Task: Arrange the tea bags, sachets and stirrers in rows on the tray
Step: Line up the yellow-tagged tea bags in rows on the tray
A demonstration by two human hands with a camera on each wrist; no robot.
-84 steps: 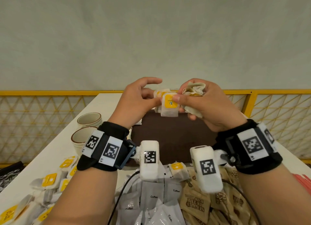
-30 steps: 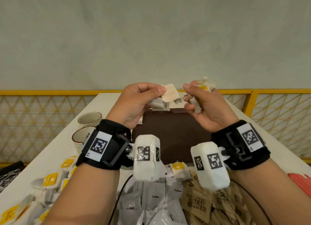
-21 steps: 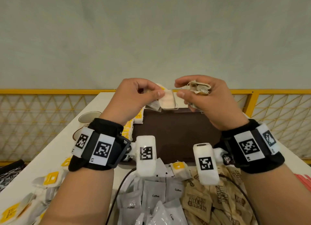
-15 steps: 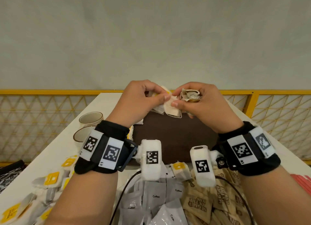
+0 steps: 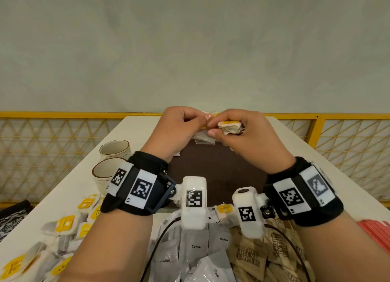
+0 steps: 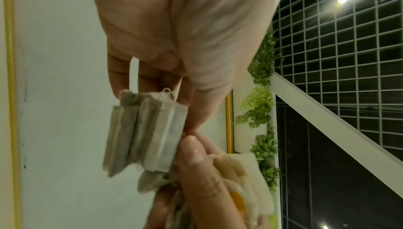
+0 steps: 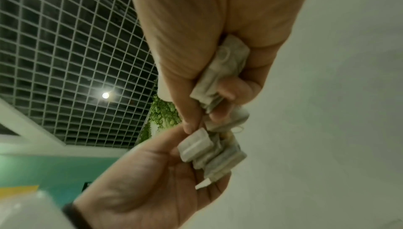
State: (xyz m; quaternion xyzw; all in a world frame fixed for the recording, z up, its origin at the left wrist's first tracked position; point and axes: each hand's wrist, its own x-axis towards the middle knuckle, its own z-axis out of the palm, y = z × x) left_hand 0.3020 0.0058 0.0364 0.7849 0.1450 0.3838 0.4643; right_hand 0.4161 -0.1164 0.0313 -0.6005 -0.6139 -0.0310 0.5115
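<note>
Both hands are raised together above the far end of the dark brown tray (image 5: pixel 217 172). My left hand (image 5: pixel 179 129) pinches a small stack of tea bags (image 6: pixel 144 132), seen edge-on in the left wrist view. My right hand (image 5: pixel 236 131) grips a crumpled bunch of tea bags with yellow tags (image 5: pixel 230 127), and its thumb and forefinger meet the left hand's stack (image 7: pixel 209 153). The bags in the right hand (image 7: pixel 220 77) are squeezed in the palm. Fingertips of both hands touch at the middle.
Loose yellow-tagged tea bags (image 5: pixel 63 224) lie at the left of the white table (image 5: pixel 69 188). Grey coffee sachets (image 5: pixel 196 245) and brown sugar sachets (image 5: pixel 257 258) lie piled near me. Two cups (image 5: pixel 115 148) stand at the left. Red stirrers (image 5: pixel 375 231) lie at the right edge.
The hands, apart a second ago with a bag in the left fingers, have come together. The bags now sit tucked between the touching fingertips, slightly lower than before.
</note>
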